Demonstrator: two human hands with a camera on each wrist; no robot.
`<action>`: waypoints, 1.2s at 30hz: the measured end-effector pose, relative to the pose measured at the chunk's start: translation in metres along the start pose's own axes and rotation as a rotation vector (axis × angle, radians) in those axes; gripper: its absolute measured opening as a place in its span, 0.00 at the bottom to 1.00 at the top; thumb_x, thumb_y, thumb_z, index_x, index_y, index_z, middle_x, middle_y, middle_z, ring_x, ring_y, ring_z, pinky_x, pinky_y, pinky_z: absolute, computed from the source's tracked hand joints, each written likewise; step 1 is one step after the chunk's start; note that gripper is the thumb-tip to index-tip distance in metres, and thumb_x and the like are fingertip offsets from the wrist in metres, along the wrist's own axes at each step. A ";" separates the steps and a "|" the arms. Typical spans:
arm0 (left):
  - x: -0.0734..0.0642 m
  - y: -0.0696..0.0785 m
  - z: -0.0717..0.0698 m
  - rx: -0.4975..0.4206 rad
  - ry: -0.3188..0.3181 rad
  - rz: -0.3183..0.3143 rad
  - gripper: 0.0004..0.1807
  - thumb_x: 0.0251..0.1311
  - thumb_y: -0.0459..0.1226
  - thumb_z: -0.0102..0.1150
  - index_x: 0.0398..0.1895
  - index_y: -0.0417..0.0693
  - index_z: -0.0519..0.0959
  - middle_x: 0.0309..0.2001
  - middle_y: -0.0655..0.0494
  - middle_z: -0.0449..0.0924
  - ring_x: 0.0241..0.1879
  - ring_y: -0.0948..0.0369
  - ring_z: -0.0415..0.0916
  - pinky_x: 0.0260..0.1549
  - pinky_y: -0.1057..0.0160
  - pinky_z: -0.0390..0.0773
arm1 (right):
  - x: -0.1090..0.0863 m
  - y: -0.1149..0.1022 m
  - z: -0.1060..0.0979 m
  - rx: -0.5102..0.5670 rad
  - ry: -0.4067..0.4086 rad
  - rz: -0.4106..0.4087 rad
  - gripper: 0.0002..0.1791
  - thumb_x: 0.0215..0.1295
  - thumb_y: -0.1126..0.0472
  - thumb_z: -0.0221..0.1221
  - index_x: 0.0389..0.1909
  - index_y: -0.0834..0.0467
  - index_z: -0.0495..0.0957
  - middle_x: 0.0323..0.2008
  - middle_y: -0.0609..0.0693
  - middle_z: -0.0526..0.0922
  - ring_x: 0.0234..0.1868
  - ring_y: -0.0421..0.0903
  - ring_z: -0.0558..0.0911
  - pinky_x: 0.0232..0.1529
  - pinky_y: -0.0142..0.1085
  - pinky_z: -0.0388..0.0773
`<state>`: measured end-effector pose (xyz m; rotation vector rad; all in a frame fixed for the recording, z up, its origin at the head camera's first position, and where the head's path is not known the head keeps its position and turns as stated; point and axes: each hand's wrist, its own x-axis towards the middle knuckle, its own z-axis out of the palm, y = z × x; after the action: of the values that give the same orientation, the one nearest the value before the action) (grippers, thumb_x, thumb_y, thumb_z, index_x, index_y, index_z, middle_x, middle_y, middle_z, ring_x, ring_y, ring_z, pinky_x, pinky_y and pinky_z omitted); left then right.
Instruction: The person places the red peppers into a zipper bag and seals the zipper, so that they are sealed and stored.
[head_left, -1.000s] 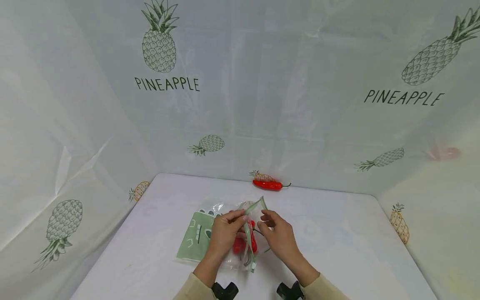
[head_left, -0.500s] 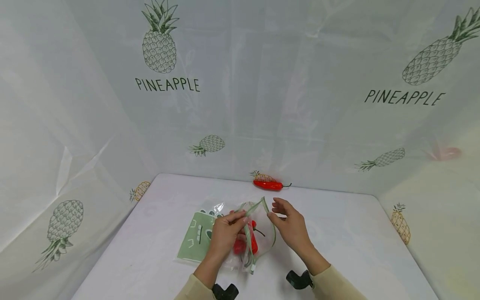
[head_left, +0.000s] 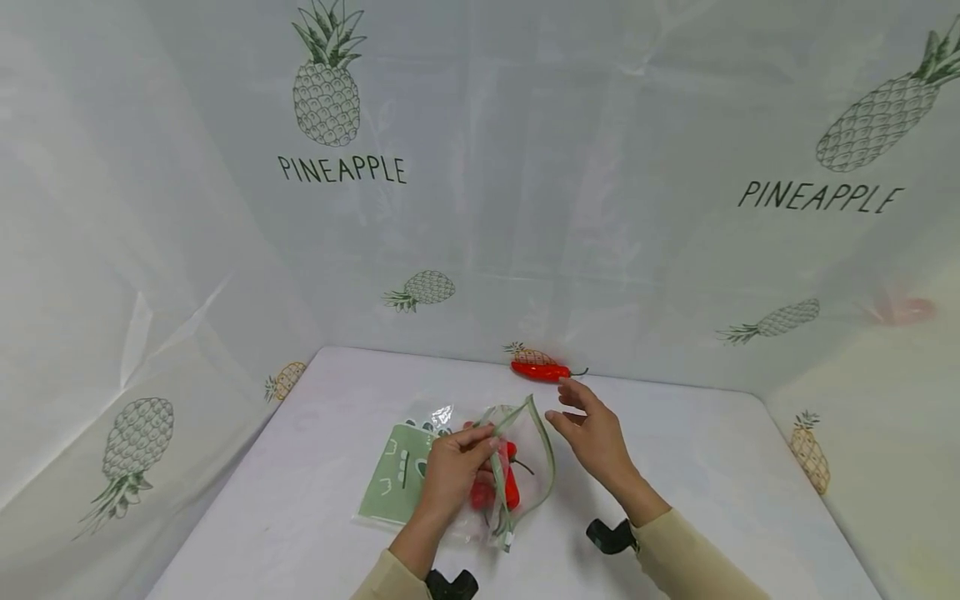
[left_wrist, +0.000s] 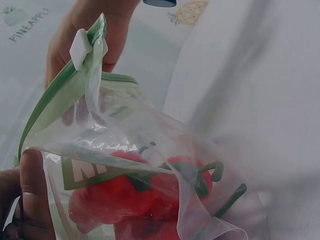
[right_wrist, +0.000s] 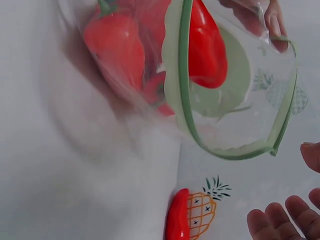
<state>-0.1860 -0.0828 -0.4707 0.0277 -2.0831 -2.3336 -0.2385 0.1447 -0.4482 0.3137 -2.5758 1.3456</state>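
A clear zip bag [head_left: 550, 467] with a green rim and green printed front lies tilted on the table, its mouth gaping to the right. My left hand [head_left: 453, 471] pinches the rim between thumb and fingers. Several red peppers [left_wrist: 125, 200] with green stems are inside, partly blurred by the plastic. A white slider [left_wrist: 80, 49] sits at one end of the zip. Just right of the mouth, my right hand [head_left: 596, 437] is raised with loosely spread fingers, holding nothing. Behind its fingertips in the head view, a red chili pepper [head_left: 536, 371] lies at the table's back edge.
The white table [head_left: 720, 475] meets a pale curtain [head_left: 555, 208] printed with pineapples at the back and sides. Black wrist-worn camera mounts [head_left: 610, 536] show below both hands. The table surface extends to the left and right of the bag.
My right hand has left the bag's rim and moved right and toward the back, near the chili pepper. The bag's mouth has widened. My left hand keeps its pinch.
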 end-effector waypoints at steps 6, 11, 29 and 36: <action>0.000 -0.001 -0.001 0.028 0.011 -0.007 0.18 0.68 0.34 0.69 0.58 0.35 0.85 0.42 0.43 0.89 0.27 0.63 0.84 0.28 0.66 0.89 | 0.009 0.007 0.001 -0.006 -0.009 -0.003 0.31 0.70 0.61 0.70 0.71 0.60 0.73 0.65 0.62 0.81 0.64 0.59 0.83 0.61 0.53 0.84; 0.000 -0.004 -0.002 0.057 0.012 -0.001 0.17 0.68 0.34 0.69 0.57 0.36 0.86 0.42 0.44 0.89 0.28 0.63 0.84 0.29 0.66 0.89 | 0.019 0.019 0.003 -0.021 -0.025 0.004 0.32 0.69 0.61 0.70 0.72 0.61 0.72 0.66 0.63 0.80 0.64 0.60 0.82 0.61 0.54 0.84; 0.003 -0.006 -0.005 0.010 0.011 -0.010 0.17 0.68 0.33 0.69 0.57 0.34 0.85 0.40 0.43 0.88 0.25 0.64 0.83 0.25 0.65 0.88 | 0.064 0.060 0.007 -0.240 -0.115 0.031 0.38 0.71 0.57 0.68 0.78 0.60 0.66 0.71 0.66 0.75 0.68 0.67 0.77 0.63 0.60 0.82; 0.004 -0.006 -0.005 0.015 0.006 -0.015 0.17 0.67 0.33 0.69 0.56 0.34 0.86 0.39 0.43 0.89 0.24 0.64 0.82 0.25 0.66 0.88 | 0.074 0.067 0.010 -0.241 -0.145 0.027 0.39 0.71 0.56 0.68 0.79 0.58 0.65 0.73 0.65 0.73 0.71 0.67 0.74 0.68 0.64 0.76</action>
<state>-0.1895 -0.0872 -0.4770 0.0508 -2.1052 -2.3224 -0.3289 0.1677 -0.4850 0.3471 -2.8344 1.0400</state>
